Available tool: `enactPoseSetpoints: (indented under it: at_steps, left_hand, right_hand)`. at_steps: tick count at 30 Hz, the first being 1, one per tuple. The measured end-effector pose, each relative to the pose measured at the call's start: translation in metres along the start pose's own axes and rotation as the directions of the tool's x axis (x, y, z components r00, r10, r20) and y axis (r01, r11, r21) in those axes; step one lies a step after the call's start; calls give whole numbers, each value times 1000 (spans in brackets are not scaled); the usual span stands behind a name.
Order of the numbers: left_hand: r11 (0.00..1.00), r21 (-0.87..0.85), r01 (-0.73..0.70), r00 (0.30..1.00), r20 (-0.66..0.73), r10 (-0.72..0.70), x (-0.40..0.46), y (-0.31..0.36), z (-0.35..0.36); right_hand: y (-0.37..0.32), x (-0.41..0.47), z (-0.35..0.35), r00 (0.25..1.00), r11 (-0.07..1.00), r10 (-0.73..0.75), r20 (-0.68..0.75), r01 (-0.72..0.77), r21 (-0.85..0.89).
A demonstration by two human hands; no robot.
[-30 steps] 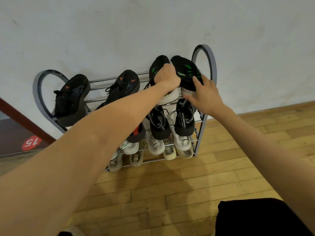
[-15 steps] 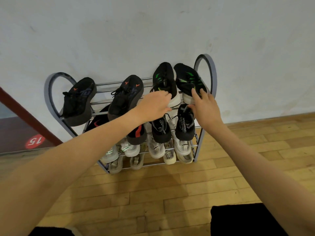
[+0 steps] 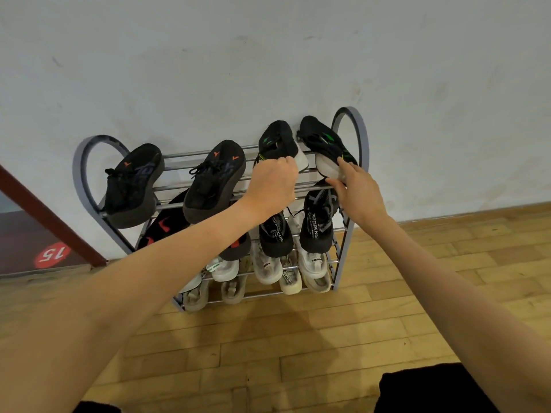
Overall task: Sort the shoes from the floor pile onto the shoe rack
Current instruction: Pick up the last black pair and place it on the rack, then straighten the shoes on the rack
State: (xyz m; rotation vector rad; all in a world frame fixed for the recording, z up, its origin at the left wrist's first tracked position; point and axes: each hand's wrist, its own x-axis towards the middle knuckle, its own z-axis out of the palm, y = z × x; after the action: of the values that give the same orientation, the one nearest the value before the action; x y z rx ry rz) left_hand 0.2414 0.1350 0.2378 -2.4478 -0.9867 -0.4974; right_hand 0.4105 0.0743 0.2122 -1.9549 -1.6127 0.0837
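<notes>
A grey metal shoe rack (image 3: 361,135) with heart-shaped ends stands against the wall. On its top tier's right end sit two black shoes with green marks, toes to the wall. My left hand (image 3: 272,186) is curled around the heel of the left green-marked shoe (image 3: 278,138). My right hand (image 3: 357,192) pinches the white heel sole of the right green-marked shoe (image 3: 320,141), thumb underneath. Two black shoes with orange marks (image 3: 214,177) fill the top tier's left part.
Lower tiers hold black-and-red shoes (image 3: 167,225), black lettered shoes (image 3: 317,225), white shoes (image 3: 265,263) and beige shoes (image 3: 195,295). A wooden floor lies in front. A dark red bar (image 3: 44,216) and a red "15" sticker (image 3: 49,253) are at the left.
Both hands slid back from the tops of the green-marked shoes to their heels. The view has pulled back and the rack sits lower in it.
</notes>
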Motion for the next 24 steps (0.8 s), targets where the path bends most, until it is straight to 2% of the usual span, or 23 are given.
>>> enactPoseSetpoints:
  at_steps: [2, 4, 8, 16, 20, 22, 24]
  left_hand:
    - [997, 44, -64, 997, 55, 61, -1, 4, 7]
    - [989, 54, -134, 986, 107, 128, -4, 5, 18]
    - [990, -6, -144, 987, 73, 144, -5, -1, 35]
    - [976, -212, -47, 999, -15, 45, -7, -1, 38]
    - [954, -292, 71, 992, 118, -38, -7, 2, 36]
    - [910, -390, 139, 981, 179, -73, -8, -2, 31]
    - [862, -474, 180, 980, 161, -116, -13, -15, 21]
  right_hand:
    - [1, 1, 0, 1000, 1000, -17, -6, 17, 10]
    - [2, 2, 2, 999, 998, -39, 29, 40, -53]
    - [4, 6, 11, 994, 975, -60, 87, 77, -210]
    - [5, 9, 18, 996, 969, -35, 79, 53, -242]
    - [-1, 8, 16, 995, 970, -6, 102, 30, -240]
    - [-12, 3, 18, 994, 968, 21, 104, 6, -251]
    - [-28, -7, 23, 997, 972, 42, 70, -25, -232]
